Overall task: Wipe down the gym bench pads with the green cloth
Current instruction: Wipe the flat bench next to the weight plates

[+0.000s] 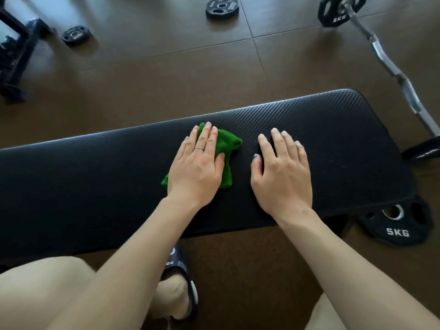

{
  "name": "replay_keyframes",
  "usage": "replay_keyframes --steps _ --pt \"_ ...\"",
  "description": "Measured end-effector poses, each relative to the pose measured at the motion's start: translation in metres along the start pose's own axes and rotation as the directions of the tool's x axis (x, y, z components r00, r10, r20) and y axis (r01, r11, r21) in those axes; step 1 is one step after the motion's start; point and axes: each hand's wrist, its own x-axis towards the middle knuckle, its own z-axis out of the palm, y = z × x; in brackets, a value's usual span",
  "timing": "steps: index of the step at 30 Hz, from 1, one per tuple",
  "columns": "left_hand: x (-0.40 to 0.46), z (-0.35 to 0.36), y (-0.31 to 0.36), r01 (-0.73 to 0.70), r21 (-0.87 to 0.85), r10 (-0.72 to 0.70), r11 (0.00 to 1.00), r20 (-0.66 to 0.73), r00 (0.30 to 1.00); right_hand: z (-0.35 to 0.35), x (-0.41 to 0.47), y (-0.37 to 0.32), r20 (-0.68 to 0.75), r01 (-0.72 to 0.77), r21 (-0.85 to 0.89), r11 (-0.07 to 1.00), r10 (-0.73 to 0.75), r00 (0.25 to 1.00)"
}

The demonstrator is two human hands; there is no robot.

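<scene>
**Green cloth pinned flat on the bench pad**

The black bench pad (95,167) runs across the whole view and serves as the landmark. Beyond its far left end stands a dark metal frame (14,55), with a small weight plate (75,35) on the brown floor (166,75) just to the frame's right. Farther along, well beyond the pad's middle, lies a second, larger plate (222,7).

On the pad, a little left of its centre, the left hand (198,167) lies palm down with fingers stretched flat, pressing the green cloth (227,144) against the surface; cloth edges show past the fingertips, the thumb side and the wrist side. A ring sits on one finger. Just beside it toward the pad's right end, the right hand (282,172) rests flat and spread on bare pad, holding nothing, apart from the cloth.

Below the pad's near edge, under the left forearm, a foot wears a black slide sandal (183,265).

Past the pad's right end, a curl bar (390,67) carries a plate marked 5KG, and another 5KG plate (395,225) lies partly tucked under the near right corner.
</scene>
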Motion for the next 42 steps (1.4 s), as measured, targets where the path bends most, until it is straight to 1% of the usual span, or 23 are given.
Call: replay_keyframes --steps 6,9,11,14,17,21,23,26,28,32,34,36,38,40,42 --pt "0.107 -0.002 -0.007 0.033 0.003 -0.033 0.999 0.033 0.999 0.001 0.003 -0.001 -0.003 -0.007 -0.021 1.000 0.007 1.000" --pt "0.103 -0.005 0.002 0.037 0.025 -0.038 0.999 0.023 0.999 0.001 0.002 0.000 -0.011 -0.012 -0.009 1.000 0.012 1.000" --pt "0.073 -0.004 0.015 -0.007 0.040 0.006 0.999 0.019 1.000 0.001 0.000 0.000 -0.018 -0.019 -0.001 1.000 0.019 1.000" --pt "0.036 0.005 0.037 -0.138 0.056 0.138 0.989 -0.001 0.990 0.001 -0.001 0.000 -0.017 -0.002 -0.017 1.000 0.001 1.000" --pt "0.047 0.009 0.042 -0.201 0.043 0.202 0.979 -0.012 0.979 0.001 0.000 -0.001 -0.016 0.005 -0.013 1.000 -0.006 1.000" --pt "0.067 0.005 0.021 -0.287 0.000 0.287 0.958 0.003 0.958 0.001 0.001 -0.001 -0.017 0.002 -0.009 1.000 -0.002 1.000" --pt "0.068 0.003 0.003 -0.251 -0.026 0.251 0.968 -0.002 0.968 0.001 0.001 -0.001 -0.017 -0.005 0.000 1.000 0.005 1.000" --pt "0.063 -0.003 -0.029 -0.104 -0.057 0.103 0.993 -0.018 0.994 0.002 0.001 0.000 -0.021 -0.013 0.006 1.000 0.013 1.000" --pt "0.045 -0.007 -0.046 -0.023 -0.073 0.022 0.997 -0.013 1.000 0.003 -0.001 0.000 -0.024 -0.011 0.004 1.000 0.011 1.000" --pt "-0.013 -0.007 -0.046 0.037 -0.094 -0.040 0.995 -0.029 0.999 0.005 -0.004 -0.001 -0.010 -0.014 -0.010 1.000 0.014 1.000" --pt "-0.031 -0.004 -0.035 0.046 -0.096 -0.049 0.994 -0.033 0.998 0.003 0.000 0.000 0.016 -0.003 0.025 1.000 0.003 1.000" --pt "-0.035 -0.001 -0.019 0.007 -0.090 -0.010 0.996 -0.033 0.999 -0.003 0.004 0.007 0.044 0.020 0.060 0.998 -0.023 0.999" --pt "-0.025 0.001 0.002 -0.091 -0.078 0.088 0.993 -0.035 0.995 -0.012 0.006 0.025 0.016 0.023 0.032 0.999 -0.024 1.000" --pt "-0.003 0.004 0.027 -0.190 -0.072 0.189 0.979 -0.022 0.982 -0.020 0.006 0.056 -0.027 -0.045 -0.002 0.999 0.045 0.999" --pt "0.025 0.007 0.052 -0.255 -0.066 0.255 0.965 -0.001 0.967 -0.024 0.002 0.082 -0.046 -0.118 -0.015 0.993 0.117 0.992"
